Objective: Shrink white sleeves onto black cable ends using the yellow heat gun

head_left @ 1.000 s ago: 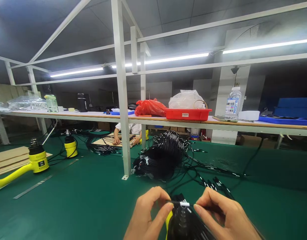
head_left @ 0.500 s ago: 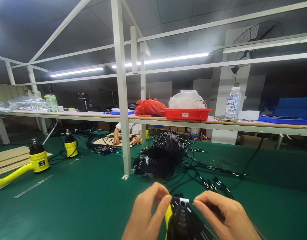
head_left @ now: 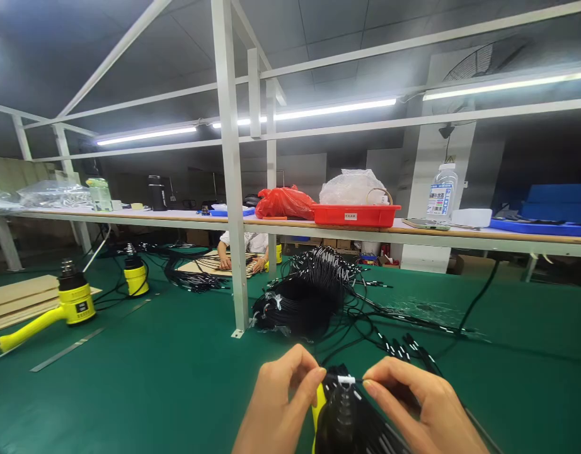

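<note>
A thin black cable, straight and nearly level from nine to three o'clock, bears a short white sleeve; just below, toward six o'clock, a heat gun points its dark, stepped nozzle upward.

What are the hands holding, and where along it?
A thin black cable, pinched between thumb and fingers on either side of its white section: the left hand on one side, the right hand on the other.
</note>
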Action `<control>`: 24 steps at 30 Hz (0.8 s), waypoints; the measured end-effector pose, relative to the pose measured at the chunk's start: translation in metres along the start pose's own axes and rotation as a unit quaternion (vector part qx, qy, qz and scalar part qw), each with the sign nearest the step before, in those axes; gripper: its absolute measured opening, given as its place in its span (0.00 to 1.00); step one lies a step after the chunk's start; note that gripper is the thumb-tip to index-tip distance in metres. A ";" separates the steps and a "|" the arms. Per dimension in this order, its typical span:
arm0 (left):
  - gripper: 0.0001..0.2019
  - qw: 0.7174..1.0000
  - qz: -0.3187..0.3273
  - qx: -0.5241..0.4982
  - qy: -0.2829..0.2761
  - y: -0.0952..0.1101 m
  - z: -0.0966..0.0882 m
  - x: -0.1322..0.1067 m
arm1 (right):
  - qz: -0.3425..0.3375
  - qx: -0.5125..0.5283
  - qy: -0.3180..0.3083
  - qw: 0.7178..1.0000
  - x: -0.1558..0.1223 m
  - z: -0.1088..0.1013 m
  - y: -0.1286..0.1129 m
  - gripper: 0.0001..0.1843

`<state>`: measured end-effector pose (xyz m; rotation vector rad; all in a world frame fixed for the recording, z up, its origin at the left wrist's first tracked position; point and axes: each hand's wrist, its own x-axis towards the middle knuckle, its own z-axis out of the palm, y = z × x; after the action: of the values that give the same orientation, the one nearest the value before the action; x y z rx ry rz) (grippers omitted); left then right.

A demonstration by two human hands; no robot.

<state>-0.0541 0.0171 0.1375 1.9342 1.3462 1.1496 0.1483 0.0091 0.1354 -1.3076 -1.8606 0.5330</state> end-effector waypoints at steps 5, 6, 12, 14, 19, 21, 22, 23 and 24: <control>0.13 0.999 -0.018 -0.023 -0.020 0.000 -0.001 0.000 | 0.011 0.003 -0.005 1.000 0.004 0.001 -0.002 0.18; 0.13 0.999 -0.017 -0.026 -0.019 0.000 -0.001 0.000 | 0.012 0.002 -0.004 1.000 0.004 0.001 -0.002 0.18; 0.07 0.999 -0.015 -0.044 -0.006 -0.003 0.001 0.000 | 0.017 0.002 0.001 1.000 0.001 0.001 -0.001 0.16; 0.07 0.999 -0.013 -0.049 -0.004 -0.003 0.001 -0.001 | 0.024 0.007 0.003 1.000 0.001 0.001 -0.001 0.16; 0.14 1.000 -0.005 -0.007 0.001 -0.005 0.000 -0.003 | 0.030 0.008 -0.015 0.999 0.002 0.001 -0.003 0.20; 0.19 1.000 -0.006 0.017 0.013 -0.007 -0.001 -0.003 | 0.023 0.002 -0.013 1.000 0.003 0.001 -0.003 0.21; 0.20 1.000 -0.008 0.025 0.016 -0.008 -0.001 -0.003 | 0.019 0.000 -0.010 1.000 0.003 0.001 -0.004 0.21; 0.21 0.999 -0.009 0.031 0.017 -0.009 0.000 -0.003 | 0.013 -0.001 -0.006 1.000 0.003 0.001 -0.004 0.21; 0.22 0.999 -0.010 0.035 0.013 -0.010 0.000 -0.003 | 0.007 0.000 -0.004 1.000 0.003 0.001 -0.004 0.21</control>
<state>-0.0593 0.0177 0.1285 1.9577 1.4343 1.1364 0.1450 0.0108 0.1388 -1.3215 -1.8592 0.5459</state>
